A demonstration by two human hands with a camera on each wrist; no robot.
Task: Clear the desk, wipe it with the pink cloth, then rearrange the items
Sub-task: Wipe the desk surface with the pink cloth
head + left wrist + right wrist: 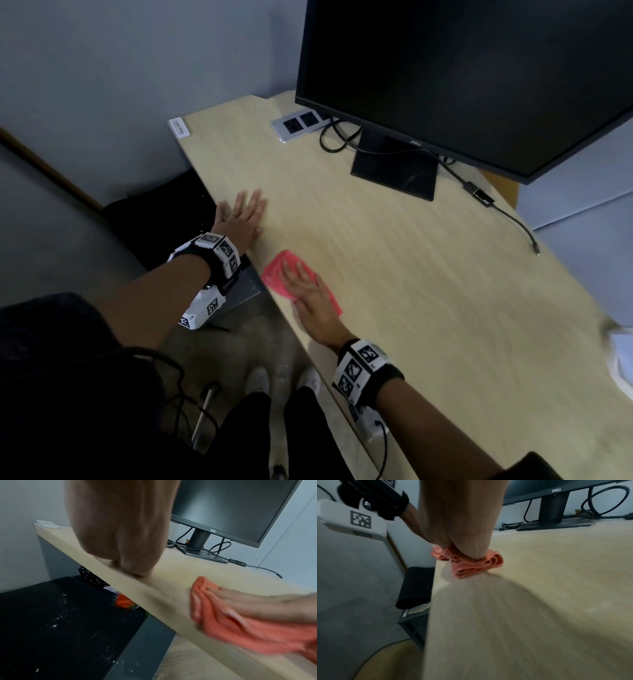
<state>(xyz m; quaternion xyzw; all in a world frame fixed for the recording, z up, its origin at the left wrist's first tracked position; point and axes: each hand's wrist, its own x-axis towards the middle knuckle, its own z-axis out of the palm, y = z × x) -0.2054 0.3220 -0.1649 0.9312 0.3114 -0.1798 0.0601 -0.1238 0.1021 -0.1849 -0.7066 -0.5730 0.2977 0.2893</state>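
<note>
The pink cloth (275,274) lies folded on the light wooden desk (394,260) near its left front edge. My right hand (308,291) presses flat on it with straight fingers; the cloth (231,626) and that hand (257,605) look blurred in the left wrist view. From the right wrist the cloth (477,563) bunches under my palm. My left hand (243,216) rests flat and open on the desk edge, a little beyond the cloth and apart from it, seen from behind as the left hand (120,534) in its own view.
A black Dell monitor (462,68) on a stand (394,168) occupies the back of the desk, with cables (496,205) trailing right. A socket plate (298,123) and a white tag (180,127) sit at the back left. Something white (621,356) lies at the right edge. A black box (60,628) stands below.
</note>
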